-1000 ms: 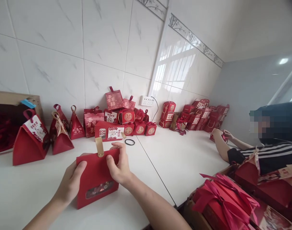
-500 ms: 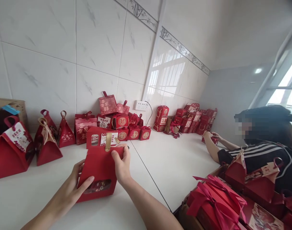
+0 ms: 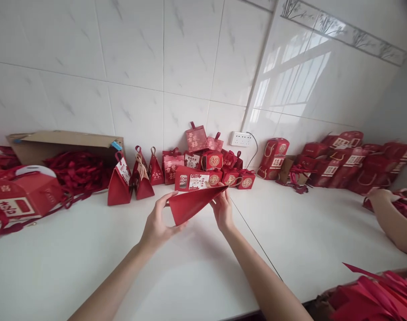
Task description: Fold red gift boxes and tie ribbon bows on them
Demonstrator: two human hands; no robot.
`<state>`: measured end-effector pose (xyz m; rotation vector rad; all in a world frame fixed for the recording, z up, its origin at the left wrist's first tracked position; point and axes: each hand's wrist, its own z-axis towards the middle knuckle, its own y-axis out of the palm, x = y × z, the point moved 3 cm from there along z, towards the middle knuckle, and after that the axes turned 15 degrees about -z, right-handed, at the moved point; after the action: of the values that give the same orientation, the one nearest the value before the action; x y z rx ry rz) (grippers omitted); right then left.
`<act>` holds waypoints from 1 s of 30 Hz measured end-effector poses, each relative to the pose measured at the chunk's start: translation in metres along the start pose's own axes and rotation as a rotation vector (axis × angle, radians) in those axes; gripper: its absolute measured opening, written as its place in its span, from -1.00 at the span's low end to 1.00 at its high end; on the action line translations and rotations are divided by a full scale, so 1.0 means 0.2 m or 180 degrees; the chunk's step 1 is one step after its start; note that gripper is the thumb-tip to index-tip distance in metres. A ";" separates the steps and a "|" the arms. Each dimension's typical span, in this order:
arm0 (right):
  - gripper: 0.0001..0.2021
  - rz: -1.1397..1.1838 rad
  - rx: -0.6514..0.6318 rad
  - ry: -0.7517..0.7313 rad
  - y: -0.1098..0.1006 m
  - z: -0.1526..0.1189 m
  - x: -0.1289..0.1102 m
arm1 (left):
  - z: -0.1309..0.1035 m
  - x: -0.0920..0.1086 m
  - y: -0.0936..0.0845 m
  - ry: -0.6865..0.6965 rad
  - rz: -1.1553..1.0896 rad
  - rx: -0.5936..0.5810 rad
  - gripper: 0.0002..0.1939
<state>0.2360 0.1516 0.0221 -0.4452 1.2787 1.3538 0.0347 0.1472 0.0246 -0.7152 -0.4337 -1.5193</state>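
Observation:
A red folded gift box is held up over the white table, tilted so its plain triangular side faces me and its narrow end points right. My left hand grips the wide left end, thumb below and fingers above. My right hand pinches the narrow end, where a small ribbon loop shows. Right behind the held box, a red box with a white label lies against a group of small red boxes.
Red triangular boxes stand left of centre. Behind them is a cardboard box of red ribbon. A red handled box sits far left. Stacked boxes line the wall; another person's hand works at right. Ribboned boxes fill the lower right corner.
The view has swung left. The held box has been lifted and turned from upright, window side showing, to tilted with its plain side showing. Both hands still hold it.

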 end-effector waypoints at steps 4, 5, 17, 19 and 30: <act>-0.83 0.0172 -0.0187 0.0239 0.01 0.00 0.00 | -0.01 0.03 0.00 0.0307 -0.0033 -0.0046 -0.26; -0.83 0.0176 -0.0176 0.0242 0.01 0.00 0.00 | -0.01 0.03 0.00 0.0262 -0.0127 -0.0064 -0.25; -0.80 0.0461 -0.0020 0.0444 0.02 -0.01 0.00 | -0.01 -0.01 0.02 -0.0338 -0.0903 -0.0045 -0.16; -0.78 0.0542 0.0010 0.0582 0.02 -0.01 0.01 | 0.00 -0.01 0.03 -0.0366 -0.0913 -0.0083 -0.18; -0.88 0.0429 0.0199 0.1469 0.00 -0.02 0.13 | 0.02 0.05 0.04 -0.0105 -0.0256 -0.0181 -0.25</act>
<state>0.2279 0.1606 -0.0010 -0.6633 1.7501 1.3634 0.0429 0.1419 0.0339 -0.7762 -0.4502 -1.6026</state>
